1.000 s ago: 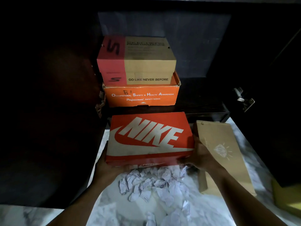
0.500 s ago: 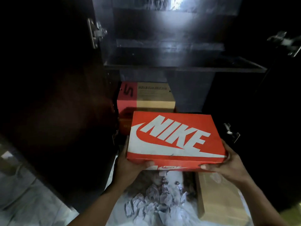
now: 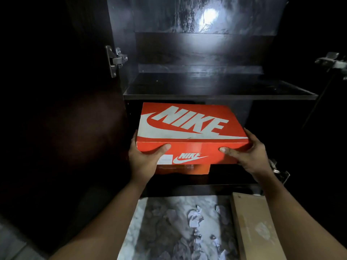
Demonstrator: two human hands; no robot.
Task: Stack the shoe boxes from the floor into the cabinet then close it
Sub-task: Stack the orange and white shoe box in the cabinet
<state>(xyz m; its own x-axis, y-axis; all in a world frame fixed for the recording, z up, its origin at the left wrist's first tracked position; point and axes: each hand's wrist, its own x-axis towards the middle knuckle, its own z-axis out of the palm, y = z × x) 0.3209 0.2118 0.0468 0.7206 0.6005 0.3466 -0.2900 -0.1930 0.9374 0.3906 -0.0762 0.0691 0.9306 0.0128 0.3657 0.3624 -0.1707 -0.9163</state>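
Place: seemingly a home storage corner, dimly lit.
Furniture: a dark wooden cabinet [image 3: 206, 44] stood open, with a glossy shelf [image 3: 219, 96] and a metal hinge [image 3: 115, 60].
Floor: the floor [image 3: 159, 212] was marble-patterned, strewn with crumpled paper [image 3: 194, 218].
Contents: a branded shoe box [image 3: 187, 124].

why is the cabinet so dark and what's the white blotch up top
Head view: the blotch is glare on the glossy back panel; light seems to come from the front, so the Nike box, left hand and right hand are bright while the left door sinks into near-black shadow; the floor at the bottom looks soft and smeared.
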